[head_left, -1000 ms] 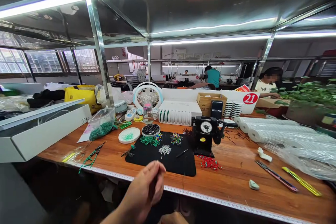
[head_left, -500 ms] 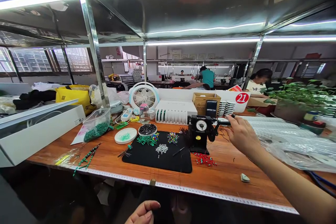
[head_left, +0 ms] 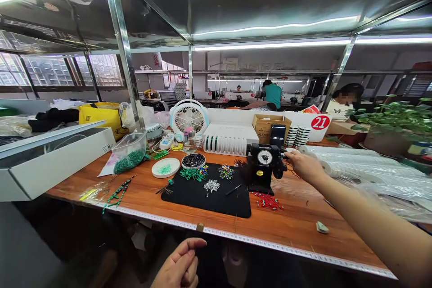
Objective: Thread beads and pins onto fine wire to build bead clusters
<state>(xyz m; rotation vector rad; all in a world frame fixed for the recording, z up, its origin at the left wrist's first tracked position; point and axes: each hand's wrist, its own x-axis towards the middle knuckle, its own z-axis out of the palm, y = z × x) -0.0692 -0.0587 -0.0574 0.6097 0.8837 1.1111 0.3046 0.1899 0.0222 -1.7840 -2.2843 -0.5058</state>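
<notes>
A black hand-cranked machine with a round white dial stands on the table. My right hand is closed at its right side around the crank handle, which my fingers mostly hide. In front of the table's edge, low in the view, my left hand is closed, its fingers curled and pressed together. Whatever it pinches, if anything, is too fine to make out. On a black mat lie clear beads, multicoloured beads and green pieces. Red pieces lie by the machine's foot.
A measuring tape runs along the front edge. Behind the mat are a dish of black beads, a white dish, a white rack and a fan. Plastic-wrapped rolls lie right. Other people work farther back.
My right hand has come lower and closer to the machine, turning the crank. My left hand has risen slightly. The whole view has shifted a little.
</notes>
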